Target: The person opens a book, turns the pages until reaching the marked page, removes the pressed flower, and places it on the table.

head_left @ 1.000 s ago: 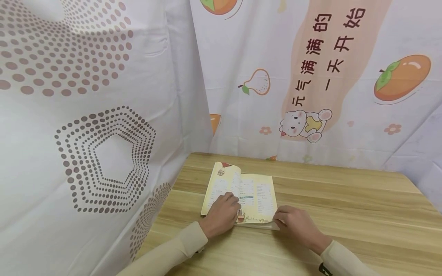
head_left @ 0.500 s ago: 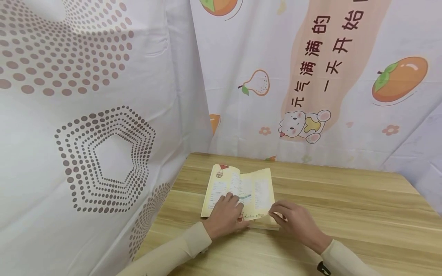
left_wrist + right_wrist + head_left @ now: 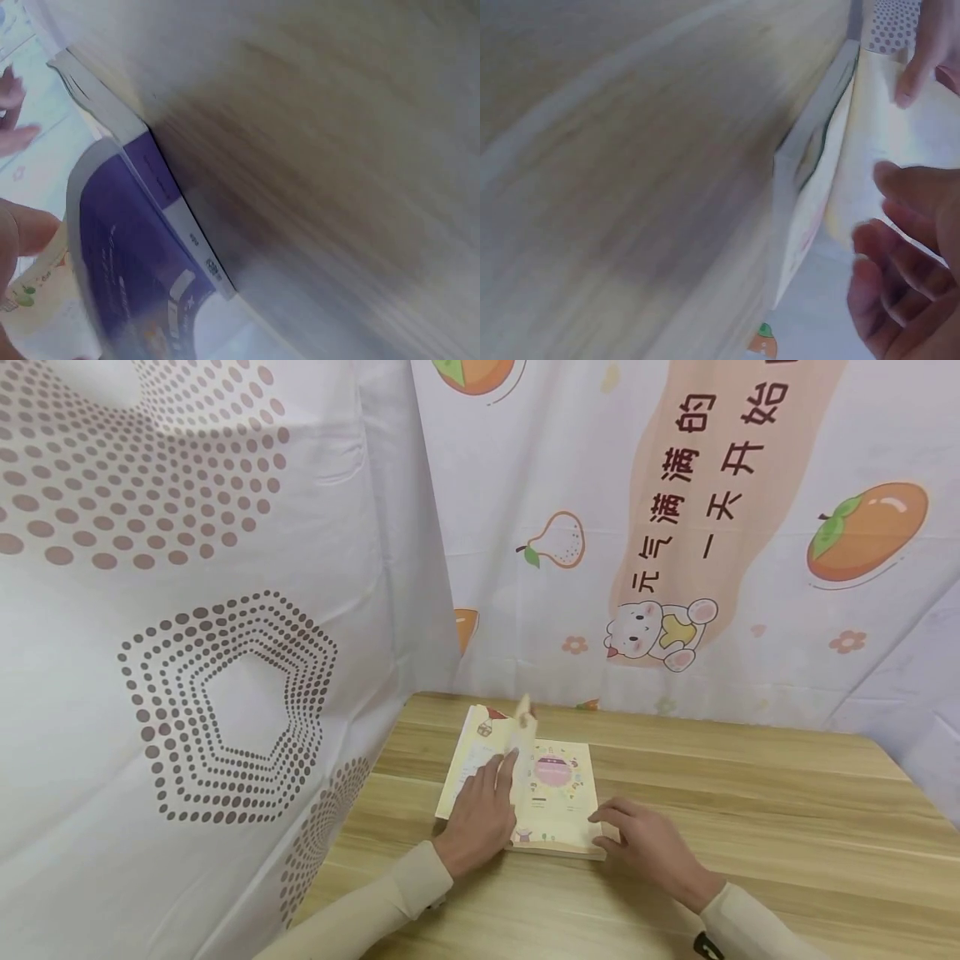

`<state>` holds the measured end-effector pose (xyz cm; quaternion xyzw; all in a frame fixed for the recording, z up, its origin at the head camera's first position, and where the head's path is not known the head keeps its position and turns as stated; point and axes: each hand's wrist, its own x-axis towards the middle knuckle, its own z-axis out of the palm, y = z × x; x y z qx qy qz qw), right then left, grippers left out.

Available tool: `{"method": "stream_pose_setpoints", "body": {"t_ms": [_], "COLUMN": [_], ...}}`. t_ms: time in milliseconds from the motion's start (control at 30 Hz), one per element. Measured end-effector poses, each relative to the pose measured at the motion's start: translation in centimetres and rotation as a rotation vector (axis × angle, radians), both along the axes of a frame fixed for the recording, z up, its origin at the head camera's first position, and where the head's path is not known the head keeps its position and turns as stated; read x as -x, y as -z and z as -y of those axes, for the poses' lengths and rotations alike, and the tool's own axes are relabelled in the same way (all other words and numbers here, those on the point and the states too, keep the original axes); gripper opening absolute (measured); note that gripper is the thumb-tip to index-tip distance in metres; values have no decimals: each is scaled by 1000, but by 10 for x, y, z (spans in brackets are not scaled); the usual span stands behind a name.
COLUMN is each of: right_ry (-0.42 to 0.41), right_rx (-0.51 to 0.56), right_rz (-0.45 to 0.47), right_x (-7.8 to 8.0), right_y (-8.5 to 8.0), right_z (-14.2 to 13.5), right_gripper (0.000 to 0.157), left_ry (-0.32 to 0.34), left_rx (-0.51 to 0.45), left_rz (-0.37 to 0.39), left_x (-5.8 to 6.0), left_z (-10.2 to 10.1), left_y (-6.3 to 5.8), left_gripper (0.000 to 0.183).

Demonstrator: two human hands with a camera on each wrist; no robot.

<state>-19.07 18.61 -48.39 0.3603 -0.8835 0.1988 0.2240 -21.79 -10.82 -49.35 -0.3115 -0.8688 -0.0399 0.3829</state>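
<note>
A book [image 3: 558,818] lies spread on the wooden table, its cream right-hand page showing a round pink picture. One page [image 3: 525,731] stands nearly upright at the middle of the book. My left hand [image 3: 476,822] rests on the left side, its fingers extended against the foot of that standing page. In the left wrist view the book's purple cover [image 3: 142,255] is bent up off the table, beside the left thumb. At the lower right edge of the book is my right hand [image 3: 648,847]. Its fingers are loosely bent, with a gap to the thumb and nothing between them.
The wooden table [image 3: 750,793] extends to the right of the book. A white cloth with dots [image 3: 247,710] hangs close on the left, and a fruit-patterned cloth [image 3: 525,635] hangs behind the table.
The page that my right hand pinched and lifted has swung left and now stands upright, baring the pink picture. My right hand has let go of it. The left fingers have straightened.
</note>
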Motion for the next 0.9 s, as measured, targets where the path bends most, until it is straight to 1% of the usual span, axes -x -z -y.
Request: {"method": "stream_pose_setpoints", "body": {"t_ms": [67, 133, 233, 333, 433, 533, 600, 733, 900], "right_ry": [10, 22, 30, 17, -14, -40, -48, -50, -46], "right_rx": [-44, -87, -134, -153, -149, -155, -168, -182, -190], "right_rz": [47, 81, 107, 107, 86, 54, 31, -40, -139], "right_x": [-1, -1, -1, 0, 1, 1, 0, 0, 0], "right_y": [4, 8, 12, 14, 15, 16, 17, 18, 17], "right_z": [-1, -2, -4, -4, -4, -5, -5, -4, -2], "right_gripper": [29, 25, 21, 18, 14, 12, 12, 13, 14], "left_ry": [9, 9, -23, -67, -101, -89, -63, -16, 1], "left_rx": [-41, -46, 6, 86, 163, 198, 193, 157, 156], "left_rz": [-24, -22, 39, 106, 147, 145, 155, 194, 231], "left_x": [1, 1, -1, -5, -7, -7, -7, -7, -7], "left_z": [2, 3, 6, 8, 9, 9, 9, 9, 8], "left_y": [-2, -3, -5, -6, -5, -3, -1, 1, 1], "left_gripper": [55, 52, 45, 27, 16, 8, 4, 9, 11]}}
